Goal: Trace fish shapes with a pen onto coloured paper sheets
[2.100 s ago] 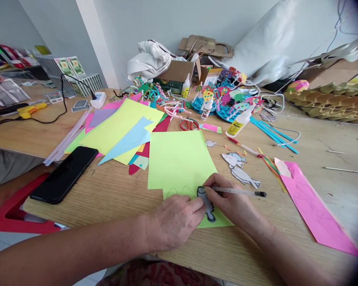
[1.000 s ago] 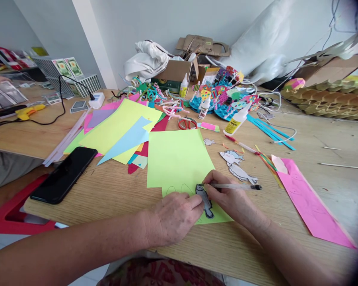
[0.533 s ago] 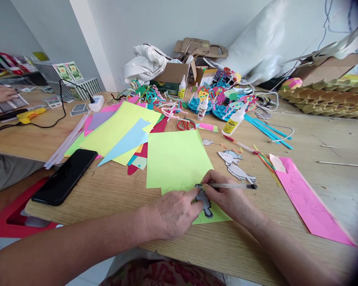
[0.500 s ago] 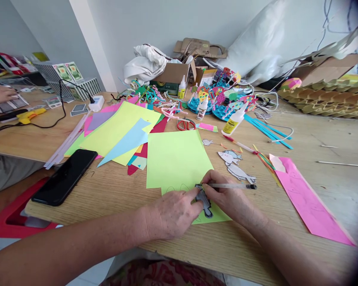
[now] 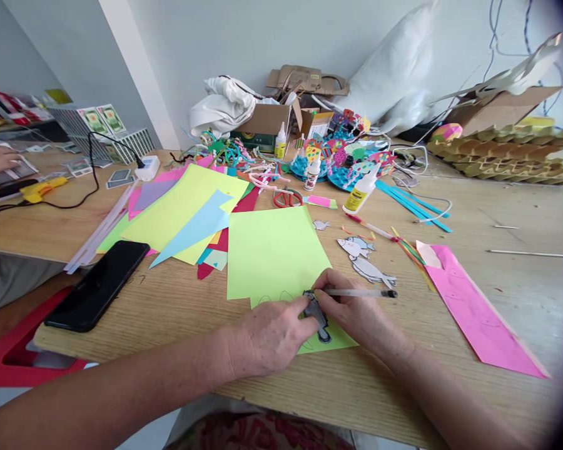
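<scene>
- Left hand lies flat near the front edge of the tabletop, fingertips pressing down a small grey fish cutout; nothing gripped, only pinned.
- Right hand is clenched around a pen, tip at the cutout's upper end.
- Cutout lies on a lime-green paper sheet, at that sheet's near corner.
- Judgement: cutout is thin, light, floppy; likely slides on smooth paper, so press flat across the body, not the narrow tail or fins, which may crease.
- Sheet likewise light, easily bent; best held flat.
- Two more fish cutouts lie just beside the right hand.
</scene>
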{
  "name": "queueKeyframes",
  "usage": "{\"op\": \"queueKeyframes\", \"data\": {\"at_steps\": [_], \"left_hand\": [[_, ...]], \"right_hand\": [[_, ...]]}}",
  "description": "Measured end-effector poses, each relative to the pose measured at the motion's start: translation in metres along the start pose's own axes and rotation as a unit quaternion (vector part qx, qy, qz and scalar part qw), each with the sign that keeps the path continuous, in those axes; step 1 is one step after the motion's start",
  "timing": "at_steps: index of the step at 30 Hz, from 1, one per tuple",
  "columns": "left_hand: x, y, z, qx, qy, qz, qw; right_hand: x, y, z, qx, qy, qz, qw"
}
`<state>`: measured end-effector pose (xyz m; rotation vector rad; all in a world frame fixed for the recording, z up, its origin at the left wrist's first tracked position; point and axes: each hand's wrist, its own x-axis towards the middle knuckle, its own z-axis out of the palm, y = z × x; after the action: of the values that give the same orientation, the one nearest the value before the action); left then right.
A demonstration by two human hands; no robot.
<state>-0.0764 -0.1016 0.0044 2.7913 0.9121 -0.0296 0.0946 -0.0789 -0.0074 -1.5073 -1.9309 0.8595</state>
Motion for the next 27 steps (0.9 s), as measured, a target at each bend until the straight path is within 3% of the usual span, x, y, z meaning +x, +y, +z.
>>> {"op": "queueKeyframes", "data": {"at_steps": [27], "left_hand": [[-0.0004,-0.0001,0.0013,-0.005,-0.001,-0.004,1.000]], "right_hand": [[-0.0004,0.0038,0.0022,0.039,0.029,0.013,0.999]]}}
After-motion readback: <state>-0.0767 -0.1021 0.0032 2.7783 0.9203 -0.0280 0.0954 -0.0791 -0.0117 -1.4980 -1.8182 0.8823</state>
